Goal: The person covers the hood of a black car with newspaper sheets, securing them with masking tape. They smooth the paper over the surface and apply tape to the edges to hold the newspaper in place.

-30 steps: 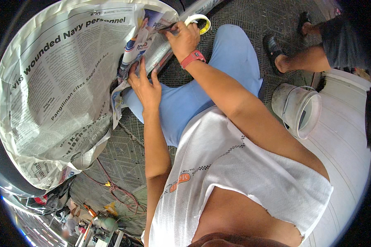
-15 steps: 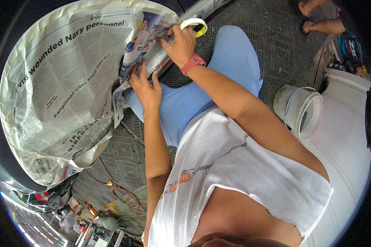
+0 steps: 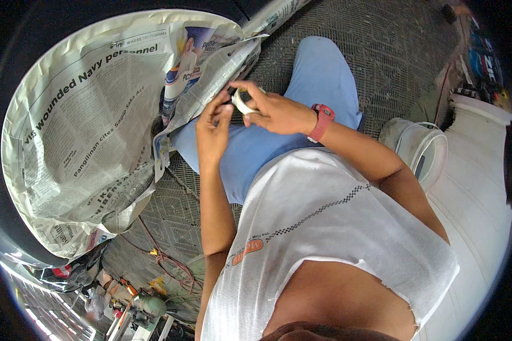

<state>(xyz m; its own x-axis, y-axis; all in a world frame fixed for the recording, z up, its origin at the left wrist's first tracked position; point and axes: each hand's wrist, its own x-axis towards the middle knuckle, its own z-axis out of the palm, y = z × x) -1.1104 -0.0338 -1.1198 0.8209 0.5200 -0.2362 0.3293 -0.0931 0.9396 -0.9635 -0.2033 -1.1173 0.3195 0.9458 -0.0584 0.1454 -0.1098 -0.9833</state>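
Observation:
In front of my lap, my right hand [image 3: 270,111] grips a roll of pale masking tape [image 3: 240,104], thumb and fingers round it. My left hand [image 3: 212,131] is close beside the roll, its fingertips bent in toward the thumb; whatever is between them is too small to make out. Just left of both hands, newspaper sheets [image 3: 91,108] cover a round opening in a dark body panel. Pale tape [image 3: 7,122] runs along the curved edge of that paper. A loose flap of newspaper [image 3: 222,74] sticks out toward my hands.
I sit with blue-clad legs [image 3: 321,74] over a dark textured mat [image 3: 375,74]. A white bucket [image 3: 407,142] stands at the right by a large white container [image 3: 472,187]. A reddish hose [image 3: 170,264] lies on the floor at lower left, near tools and clutter.
Both hands have come away from the newspaper. My right hand has moved down toward my lap with the tape roll, and my left fingers have curled in. The paper flap now sticks out.

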